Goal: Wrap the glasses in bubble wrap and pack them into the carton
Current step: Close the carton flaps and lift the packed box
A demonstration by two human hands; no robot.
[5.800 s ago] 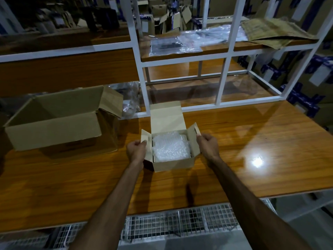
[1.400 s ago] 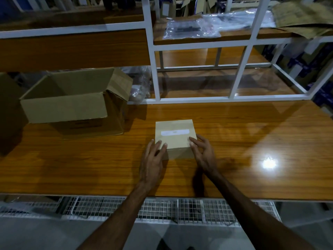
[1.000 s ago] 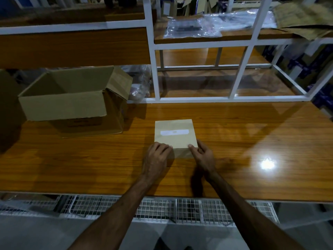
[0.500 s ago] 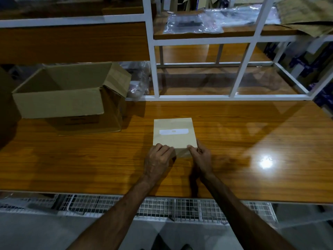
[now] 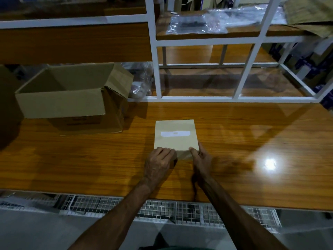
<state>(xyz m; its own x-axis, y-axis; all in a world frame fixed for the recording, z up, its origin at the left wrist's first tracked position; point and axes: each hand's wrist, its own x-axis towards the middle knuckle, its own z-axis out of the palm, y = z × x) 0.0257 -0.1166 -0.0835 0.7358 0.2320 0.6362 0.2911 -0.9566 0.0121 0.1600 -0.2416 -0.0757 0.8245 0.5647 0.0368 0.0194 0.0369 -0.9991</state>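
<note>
The small carton (image 5: 175, 135) sits closed near the middle of the wooden worktop (image 5: 234, 141), its lid flat and a white label (image 5: 175, 133) across the top. Both forearms extend from the near edge toward the carton's near side. The left hand (image 5: 158, 164) lies knuckles-up with its fingers curled against the carton's near left corner, gripping the front edge. The right hand (image 5: 201, 158) is turned on its side, with its thumb on the lid at the near right corner and its fingers curled down the front face, pinching that corner. A larger open box (image 5: 72, 95) stands well apart at the far left. A white shelf frame (image 5: 156, 69) rises at the far edge of the worktop, with plastic bags (image 5: 194, 25) on its upper shelf.
</note>
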